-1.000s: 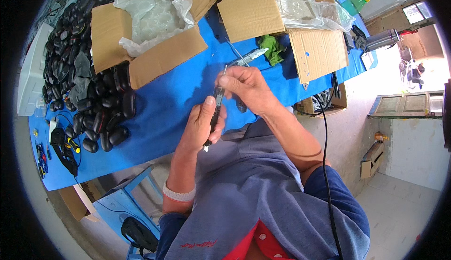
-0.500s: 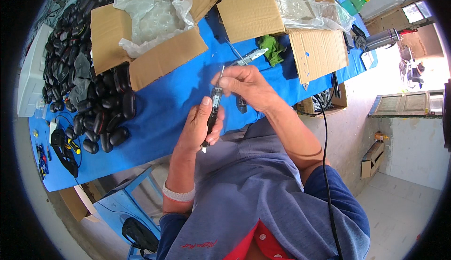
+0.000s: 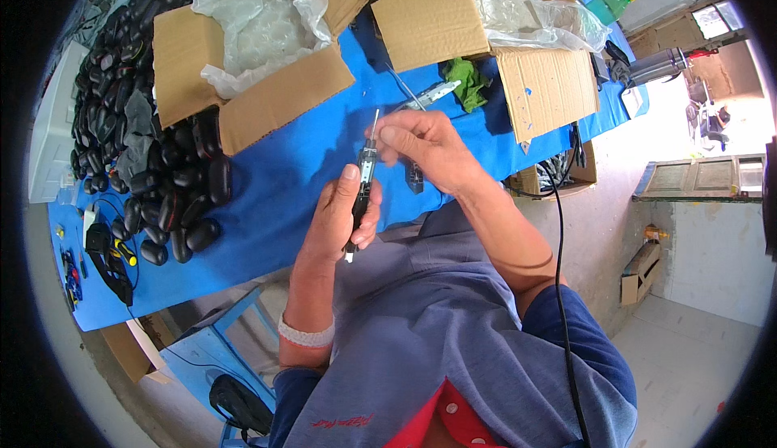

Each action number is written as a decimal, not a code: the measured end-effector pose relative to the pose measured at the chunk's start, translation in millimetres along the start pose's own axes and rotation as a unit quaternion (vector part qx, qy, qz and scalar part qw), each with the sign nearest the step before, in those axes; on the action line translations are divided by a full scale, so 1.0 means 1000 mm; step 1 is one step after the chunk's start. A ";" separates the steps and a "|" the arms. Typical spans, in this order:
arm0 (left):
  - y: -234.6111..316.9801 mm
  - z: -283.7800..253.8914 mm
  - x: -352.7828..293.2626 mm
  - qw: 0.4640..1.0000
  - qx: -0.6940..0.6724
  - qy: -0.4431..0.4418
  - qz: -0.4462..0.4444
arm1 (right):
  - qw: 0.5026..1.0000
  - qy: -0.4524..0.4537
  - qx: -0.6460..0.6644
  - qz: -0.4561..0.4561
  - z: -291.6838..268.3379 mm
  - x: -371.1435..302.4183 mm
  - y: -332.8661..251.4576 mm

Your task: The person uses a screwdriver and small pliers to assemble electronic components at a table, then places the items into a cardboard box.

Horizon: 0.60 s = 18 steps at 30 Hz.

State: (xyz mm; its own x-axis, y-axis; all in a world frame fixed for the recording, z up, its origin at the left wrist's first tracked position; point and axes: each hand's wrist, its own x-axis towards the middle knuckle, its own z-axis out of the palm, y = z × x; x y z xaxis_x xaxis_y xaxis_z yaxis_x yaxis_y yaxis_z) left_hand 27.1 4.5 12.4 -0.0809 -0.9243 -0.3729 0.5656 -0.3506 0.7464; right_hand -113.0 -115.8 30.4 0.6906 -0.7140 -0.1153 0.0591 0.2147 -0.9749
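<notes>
My left hand is wrapped round a slim black device with a silvery plate along its upper part and a pale tip at its lower end. A thin metal rod sticks up from its top. My right hand is at that upper end, thumb and fingers bent together close beside the rod. Its fingertips are a little blurred, so what they pinch cannot be made out. Beyond the right hand, a silvery flat part lies on the blue cloth, with a dark block just below that hand.
Many black oval cases are piled at the left. Two cardboard boxes with plastic liners stand at the back, the left box and the right box. A green cloth lies between them. A black cable hangs past my right arm.
The device in my left hand has shifted slightly left and up. My right fingers have moved slightly at the rod's base, and the thumb lies a bit lower along it.
</notes>
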 end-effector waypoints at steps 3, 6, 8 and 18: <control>-0.002 -0.001 0.000 1.000 0.020 0.004 0.006 | 1.000 -0.001 -0.018 -0.016 -0.002 -0.004 0.003; -0.005 0.002 0.000 0.999 0.044 0.015 0.020 | 0.999 0.000 -0.027 -0.021 -0.002 -0.009 0.001; -0.007 0.003 0.001 0.998 0.059 0.022 0.029 | 0.999 0.001 -0.033 -0.017 -0.003 -0.012 -0.001; -0.018 0.015 0.003 0.963 0.229 0.079 0.122 | 0.999 -0.018 -0.039 -0.017 -0.019 -0.016 -0.001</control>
State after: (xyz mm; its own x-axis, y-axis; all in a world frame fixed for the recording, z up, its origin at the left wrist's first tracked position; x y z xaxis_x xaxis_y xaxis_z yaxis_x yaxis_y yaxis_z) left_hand 4.7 6.2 5.9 0.1555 -0.9657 -0.2080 0.1287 -0.1889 0.9735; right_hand -137.8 -116.8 29.5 0.7154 -0.6946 -0.0762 0.0279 0.1374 -0.9901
